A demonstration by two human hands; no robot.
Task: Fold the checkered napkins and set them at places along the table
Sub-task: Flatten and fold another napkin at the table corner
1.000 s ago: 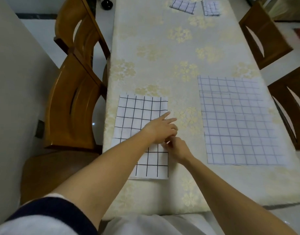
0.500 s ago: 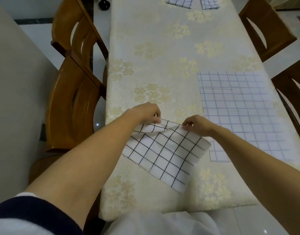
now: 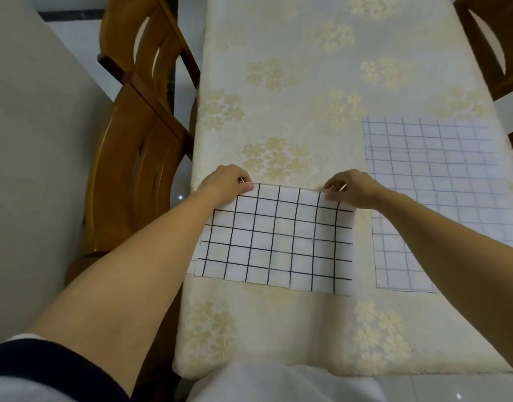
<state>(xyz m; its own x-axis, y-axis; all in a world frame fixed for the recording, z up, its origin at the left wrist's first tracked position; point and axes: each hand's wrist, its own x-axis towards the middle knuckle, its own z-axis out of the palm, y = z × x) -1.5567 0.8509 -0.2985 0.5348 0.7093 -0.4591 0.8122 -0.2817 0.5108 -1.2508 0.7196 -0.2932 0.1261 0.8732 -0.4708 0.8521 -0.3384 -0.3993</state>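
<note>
Matt cloth napkin [image 3: 278,242], glossy wooden chair [image 3: 133,169], seemingly embossed tablecloth [image 3: 293,82].

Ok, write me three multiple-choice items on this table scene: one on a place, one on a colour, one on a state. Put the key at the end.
1. Where does the pale-lined napkin lie relative to the black-lined napkin?
A) on top of it
B) to its right
C) to its left

2. What colour is the cloth between the black-lined napkin's grid lines?
A) red
B) green
C) white

3. How do the left hand and the right hand meet the black-lined napkin?
A) each pinches its far edge
B) both press flat on its middle
C) neither touches it

Key:
1 B, a strip of bare tablecloth separates them, with the pale one on the right.
2 C, the squares are plain white.
3 A, curled fingers nip the far edge, one hand near each end.
</note>
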